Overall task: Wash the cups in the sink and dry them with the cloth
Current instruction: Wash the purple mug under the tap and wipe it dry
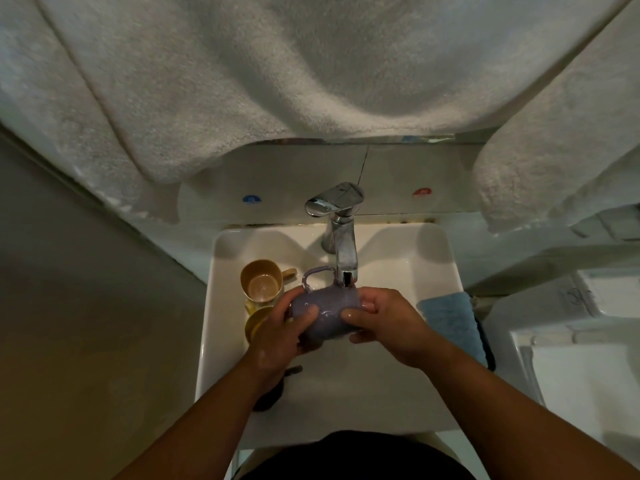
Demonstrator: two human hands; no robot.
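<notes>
At the far left of the sink (221,271), a tan cup (261,284) is stood upright with a little water pooled in it, and just near of it a yellow cup (256,327) is partly hidden behind the left hand; both appear to be parked to one side so that the space under the spout is kept free. Something dark (272,389) is glimpsed low in the basin under the left forearm, but what it is cannot be told. The left hand (280,337) is wrapped around the base end of a purple cup (325,311), the thumb laid across its wet side and the fingers curled beneath, so that the cup is held on its side with the handle turned up and away. The cup is kept directly beneath the spout of the chrome tap (341,237), presumably so that water falls on its wall while it is rubbed, though the stream itself is hard to make out. The right hand (384,323) is closed around the cup's mouth end, thumb pressed on the outside and fingers curled at the rim, probably for scrubbing and turning. At the right, a blue cloth (450,320) is draped over the sink's edge, within easy reach for drying, a step judged not yet begun.
</notes>
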